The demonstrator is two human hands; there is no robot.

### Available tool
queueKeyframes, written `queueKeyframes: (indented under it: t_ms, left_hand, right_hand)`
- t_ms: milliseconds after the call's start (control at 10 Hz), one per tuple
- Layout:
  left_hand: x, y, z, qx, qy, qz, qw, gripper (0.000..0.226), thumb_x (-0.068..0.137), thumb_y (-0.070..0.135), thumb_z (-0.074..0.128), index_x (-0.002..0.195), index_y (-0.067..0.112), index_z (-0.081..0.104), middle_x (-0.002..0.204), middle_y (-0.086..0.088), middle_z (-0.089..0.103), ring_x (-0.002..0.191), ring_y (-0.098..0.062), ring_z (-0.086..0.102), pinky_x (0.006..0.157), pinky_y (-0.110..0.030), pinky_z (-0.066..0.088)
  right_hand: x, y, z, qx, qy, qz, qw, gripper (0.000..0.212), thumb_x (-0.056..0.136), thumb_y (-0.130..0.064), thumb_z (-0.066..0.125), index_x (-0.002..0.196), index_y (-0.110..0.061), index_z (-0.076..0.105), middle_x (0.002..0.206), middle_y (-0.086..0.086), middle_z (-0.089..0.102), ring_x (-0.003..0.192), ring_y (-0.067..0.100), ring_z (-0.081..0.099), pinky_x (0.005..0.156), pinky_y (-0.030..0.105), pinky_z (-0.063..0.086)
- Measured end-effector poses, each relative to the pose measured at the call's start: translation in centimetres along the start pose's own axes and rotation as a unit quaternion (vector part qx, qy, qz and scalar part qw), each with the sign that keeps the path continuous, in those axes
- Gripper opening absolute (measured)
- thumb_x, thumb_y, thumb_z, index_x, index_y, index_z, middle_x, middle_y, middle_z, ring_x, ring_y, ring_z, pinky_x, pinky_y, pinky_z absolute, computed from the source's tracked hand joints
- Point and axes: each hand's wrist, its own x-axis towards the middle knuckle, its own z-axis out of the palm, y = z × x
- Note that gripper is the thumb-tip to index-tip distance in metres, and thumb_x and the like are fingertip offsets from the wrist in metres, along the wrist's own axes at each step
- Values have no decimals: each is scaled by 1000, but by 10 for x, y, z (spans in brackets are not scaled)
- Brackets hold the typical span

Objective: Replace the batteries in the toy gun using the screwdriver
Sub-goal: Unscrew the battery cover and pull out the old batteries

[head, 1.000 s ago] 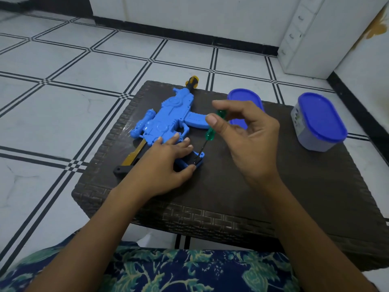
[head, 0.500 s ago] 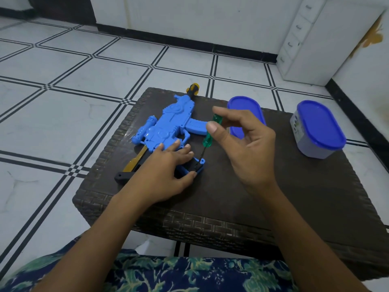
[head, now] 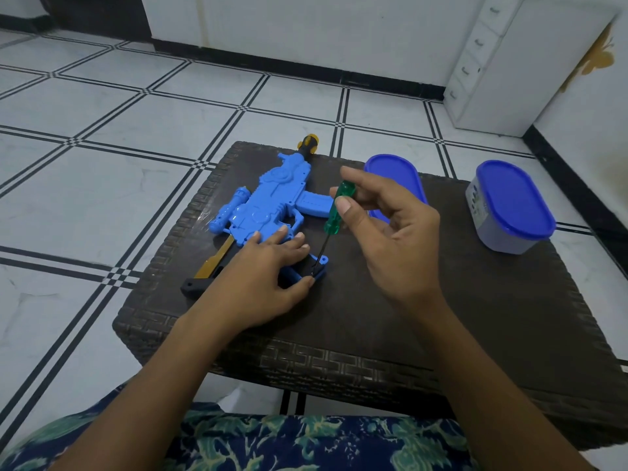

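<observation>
Head view: right hand (head: 397, 246) fingers (head: 345, 209) still pinch screwdriver (head: 334, 214); left hand (head: 268, 277) still presses toy gun (head: 268, 205).

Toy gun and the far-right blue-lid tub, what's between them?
In the head view, the right hand pinching the green screwdriver, and behind it a second blue lid, sit between the toy gun and the far-right tub.

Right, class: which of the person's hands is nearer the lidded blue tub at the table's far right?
Right. The right hand, pinching the screwdriver, is left of the tub; the left hand rests on the toy gun, farther left.
</observation>
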Motion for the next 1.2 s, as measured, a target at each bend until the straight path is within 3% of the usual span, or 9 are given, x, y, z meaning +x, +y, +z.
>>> queueKeyframes:
  t_ms: [200,500,600,800,1000,1200]
  left_hand:
    - [-1,0,0,1,0,-1,1000,57,89,41,59,141,24,45,153,11,32,145,-6,13,119,-34,6]
    - [0,0,0,1,1,0,1000,57,88,42,59,141,24,45,152,11,32,145,-6,13,119,-35,6]
    - [0,0,0,3,0,0,1000,57,88,42,59,141,24,45,152,11,32,145,-6,13,118,-35,6]
    - [0,0,0,0,-2,-2,1000,57,89,42,59,141,24,45,152,12,32,145,-5,13,119,-34,6]
    - [0,-1,1,-7,4,-3,1000,57,88,41,61,140,24,46,152,12,33,145,-4,14,119,-32,6]
    - [0,-1,-1,2,1,-2,1000,57,88,42,60,140,25,45,152,12,32,144,-4,14,119,-34,7]
  right_hand:
    - [0,-2,0,12,-7,6,1000,30,90,5,62,117,-7,65,101,14,70,101,31,68,77,37,61]
    - [-1,-4,1,15,8,6,1000,26,85,1,71,110,-8,68,97,15,71,94,27,67,75,31,60]
    - [-1,-5,0,2,10,1,1000,26,86,0,70,110,-9,67,97,11,71,92,14,66,74,26,59]
    - [0,-8,-1,5,19,-10,1000,27,86,2,70,107,-14,67,96,13,71,89,9,63,71,17,54]
    - [2,-10,-2,-3,46,-15,999,25,85,4,70,108,-6,67,95,19,70,84,5,61,66,12,50]
    - [7,-13,-11,-15,99,-34,994,27,86,2,69,111,-8,65,92,0,66,86,7,61,70,10,50]
